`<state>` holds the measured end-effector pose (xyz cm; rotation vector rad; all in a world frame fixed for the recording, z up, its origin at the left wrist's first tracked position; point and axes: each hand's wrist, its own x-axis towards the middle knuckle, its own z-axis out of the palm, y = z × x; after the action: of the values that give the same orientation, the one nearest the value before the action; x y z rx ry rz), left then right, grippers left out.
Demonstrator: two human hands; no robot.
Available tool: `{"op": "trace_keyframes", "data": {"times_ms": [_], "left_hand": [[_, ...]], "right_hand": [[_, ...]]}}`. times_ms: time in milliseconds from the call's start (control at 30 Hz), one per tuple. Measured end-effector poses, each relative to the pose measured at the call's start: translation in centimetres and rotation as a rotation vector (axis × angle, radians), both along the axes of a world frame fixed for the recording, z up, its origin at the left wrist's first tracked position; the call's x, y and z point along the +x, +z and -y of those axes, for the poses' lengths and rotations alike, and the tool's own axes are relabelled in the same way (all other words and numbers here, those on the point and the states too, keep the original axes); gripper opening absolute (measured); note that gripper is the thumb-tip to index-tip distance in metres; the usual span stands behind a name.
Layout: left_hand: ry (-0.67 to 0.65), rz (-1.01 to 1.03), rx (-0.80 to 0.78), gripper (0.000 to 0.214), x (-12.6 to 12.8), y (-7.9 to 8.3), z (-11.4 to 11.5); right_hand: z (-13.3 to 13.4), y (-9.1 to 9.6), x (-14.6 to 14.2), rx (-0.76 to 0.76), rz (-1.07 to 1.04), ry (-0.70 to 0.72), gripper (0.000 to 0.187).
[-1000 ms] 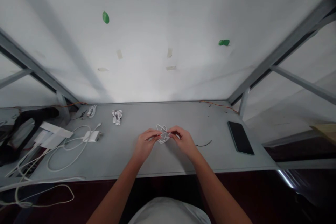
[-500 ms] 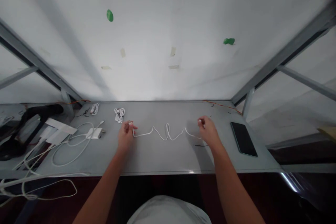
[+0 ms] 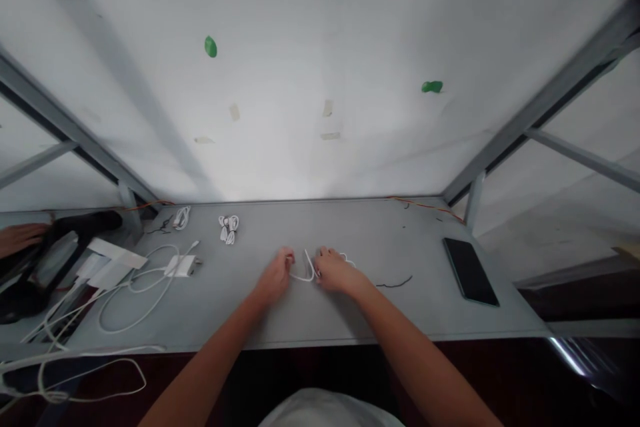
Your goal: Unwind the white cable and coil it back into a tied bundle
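Both my hands are close together over the middle of the grey table (image 3: 320,323). A thin white cable (image 3: 309,273) runs between them in a short bend, and more of it loops out behind my right hand. My left hand (image 3: 276,275) is closed on one end of the cable, its fingertips pinched. My right hand (image 3: 334,270) has its fingers curled round the cable a little to the right; part of the cable is hidden under it. A thin black tie (image 3: 395,284) lies on the table to the right of my right hand.
A dark phone (image 3: 470,271) lies at the right. Bundled white cables (image 3: 229,229) and another coil (image 3: 182,217) sit at the back left, near a white charger (image 3: 181,265) with a looped cord. At far left are white boxes (image 3: 113,262), a black stand and another person's hand (image 3: 23,239).
My hands have come together from wide apart, and the cable stretched between them has been gathered in. The black tie now shows more fully. Another person's hand has appeared at the far left.
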<state>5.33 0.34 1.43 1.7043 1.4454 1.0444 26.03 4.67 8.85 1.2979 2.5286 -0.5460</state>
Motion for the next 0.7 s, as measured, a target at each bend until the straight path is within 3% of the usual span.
{"op": "trace_keyframes", "data": {"times_ms": [100,233,267,367,400,533,700], "left_hand": [[-0.231,-0.13,0.034,0.041,0.6,0.7,1.1],[-0.381,-0.236,0.157,0.077,1.6,2.1,1.2],[-0.394,-0.264,0.166,0.07,1.8,2.4,1.0],[-0.393,-0.31,0.129,0.022,2.3,3.2,0.3],[-0.363,-0.302,0.12,0.017,2.5,3.3,0.0],[-0.179,-0.043,0.068,0.024,3.0,3.5,-0.5],[-0.157,0.484,-0.339,0.05,3.7,4.0,-0.2]], "right_hand": [[0.4,-0.2,0.3,0.015,-0.007,0.056,0.02],[1.5,-0.7,0.5,0.122,-0.044,0.156,0.029],[1.7,-0.8,0.6,0.146,-0.057,0.169,0.027],[2.1,-0.8,1.1,0.166,-0.083,0.187,0.019],[2.1,-0.7,1.3,0.166,-0.089,0.194,0.019],[1.6,0.5,2.5,0.084,-0.262,0.175,0.013],[0.0,1.3,3.3,-0.072,-0.743,-0.097,0.011]]}}
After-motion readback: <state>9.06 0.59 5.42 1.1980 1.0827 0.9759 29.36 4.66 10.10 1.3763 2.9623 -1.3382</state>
